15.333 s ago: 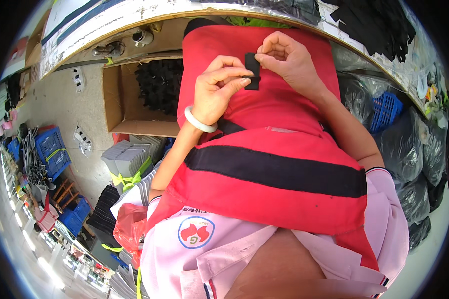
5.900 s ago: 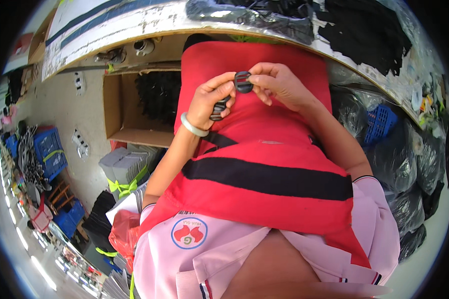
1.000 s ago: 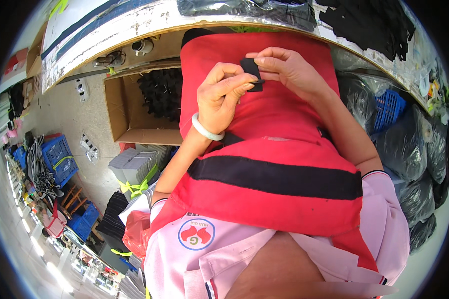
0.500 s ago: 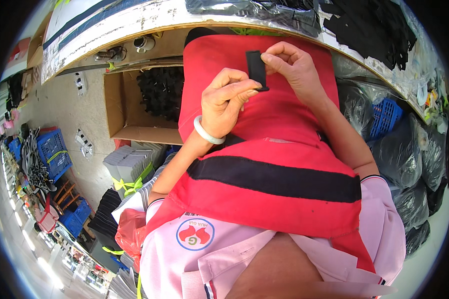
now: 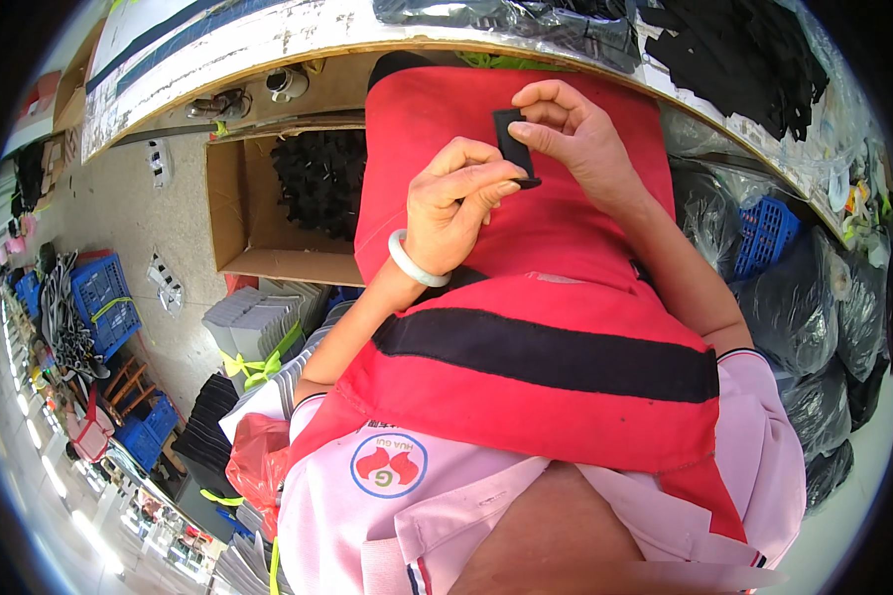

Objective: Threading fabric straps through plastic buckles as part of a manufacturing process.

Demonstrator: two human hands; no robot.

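Note:
A short black strip (image 5: pixel 513 151), fabric-like, is held up over the red apron (image 5: pixel 417 129) on my lap. My left hand (image 5: pixel 456 203), with a pale bangle at the wrist, is closed in a pinch on its lower end, where a thin dark edge juts out to the right. My right hand (image 5: pixel 577 139) is at the upper right of the strip. Its thumb presses on the strip's face and the index finger is curled above the top edge; the other fingers are bent, their tips partly hidden.
A worktable (image 5: pixel 268 45) curves across the far side, with black cut pieces (image 5: pixel 734 59) on it. An open cardboard box (image 5: pixel 288 266) of black pieces stands left of my lap. Grey stacks (image 5: pixel 258 322) lie nearer. Black plastic bags (image 5: pixel 794 297) and a blue basket (image 5: pixel 766 236) are at right.
The strip has shifted slightly down and tilted. My right thumb has moved from the strip's upper right edge onto its face, and the index finger has lifted away from the thumb.

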